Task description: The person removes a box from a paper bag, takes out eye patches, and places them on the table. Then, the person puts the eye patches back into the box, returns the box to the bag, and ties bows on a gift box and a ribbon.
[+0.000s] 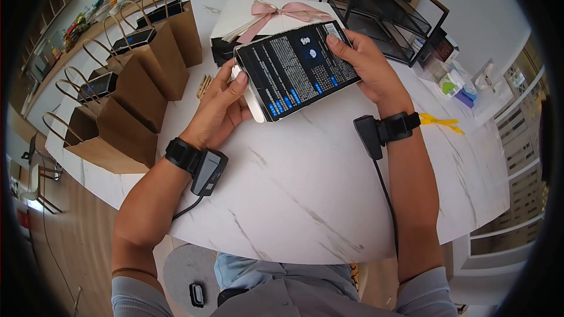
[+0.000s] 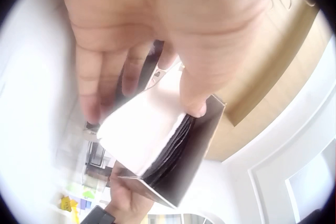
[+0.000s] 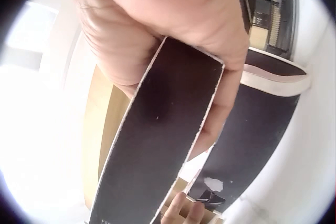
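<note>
A black box with small white and blue print is held tilted above the table. My right hand grips its right end, thumb on the printed face; in the right wrist view the fingers wrap around its plain black side. At the other end my left hand pinches the white flap between thumb and fingers. That end of the box stands open in the left wrist view, with thin dark packets inside, beside the flap.
Several brown paper bags stand along the table's left side, some with dark boxes inside. Behind the held box lies a white-lidded box with a pink bow. A black rack and small items stand back right; a yellow ribbon lies at right.
</note>
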A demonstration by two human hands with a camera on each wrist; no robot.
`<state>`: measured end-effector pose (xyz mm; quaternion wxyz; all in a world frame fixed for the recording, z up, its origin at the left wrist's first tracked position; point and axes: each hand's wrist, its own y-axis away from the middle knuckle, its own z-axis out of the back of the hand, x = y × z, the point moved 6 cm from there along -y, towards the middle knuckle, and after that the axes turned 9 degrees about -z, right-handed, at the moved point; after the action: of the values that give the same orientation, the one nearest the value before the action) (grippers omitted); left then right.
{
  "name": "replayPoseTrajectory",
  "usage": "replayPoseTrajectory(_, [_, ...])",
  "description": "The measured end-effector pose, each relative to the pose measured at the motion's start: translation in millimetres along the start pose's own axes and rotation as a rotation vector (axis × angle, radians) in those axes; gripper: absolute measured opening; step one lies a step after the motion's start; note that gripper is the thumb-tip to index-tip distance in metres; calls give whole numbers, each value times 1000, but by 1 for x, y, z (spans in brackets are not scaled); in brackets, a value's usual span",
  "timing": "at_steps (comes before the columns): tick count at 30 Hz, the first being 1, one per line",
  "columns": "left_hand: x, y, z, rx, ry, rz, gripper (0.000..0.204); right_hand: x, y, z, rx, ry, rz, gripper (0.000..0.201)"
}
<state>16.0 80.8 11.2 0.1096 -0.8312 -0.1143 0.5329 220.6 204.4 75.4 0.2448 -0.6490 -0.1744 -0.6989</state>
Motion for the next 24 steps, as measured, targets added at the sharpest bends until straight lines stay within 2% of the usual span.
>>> replayPoseTrajectory(1, [0,-1,1,-97,63,-18,63,4,0,0,2,2,0,47])
replayPoseTrajectory(3, [7,-5,17,-52,9,-17,63,14,0,13,-207,319,55,49])
replayPoseTrajectory(6, [7,-5,15,-12,-96,-22,62,23,8,18,-221,309,140,50])
replayPoseTrajectory(8, [12,-7,13,-7,108,43,70,36,16,19,-253,373,181,50])
replayPoseTrajectory(10, [10,-7,11,-4,131,57,78,52,23,15,-227,379,233,50])
replayPoseTrajectory(12, [6,-6,5,77,219,79,75,60,27,14,-227,358,266,52])
replayPoseTrajectory(14, [5,-6,5,94,176,54,70,66,33,15,-341,491,300,54])
replayPoseTrajectory(16, [2,-4,-3,173,9,49,65,64,32,15,-308,505,335,56])
replayPoseTrajectory(18, [7,-3,-3,127,30,49,60,56,26,21,-314,404,280,54])
replayPoseTrajectory(19, [4,-1,-6,131,69,73,59,60,28,24,-425,457,356,51])
replayPoseTrajectory(21, [3,-1,-4,133,155,136,61,66,33,26,-417,487,366,48])
replayPoseTrajectory(24, [9,-3,5,95,133,119,62,77,42,23,-326,447,357,45])
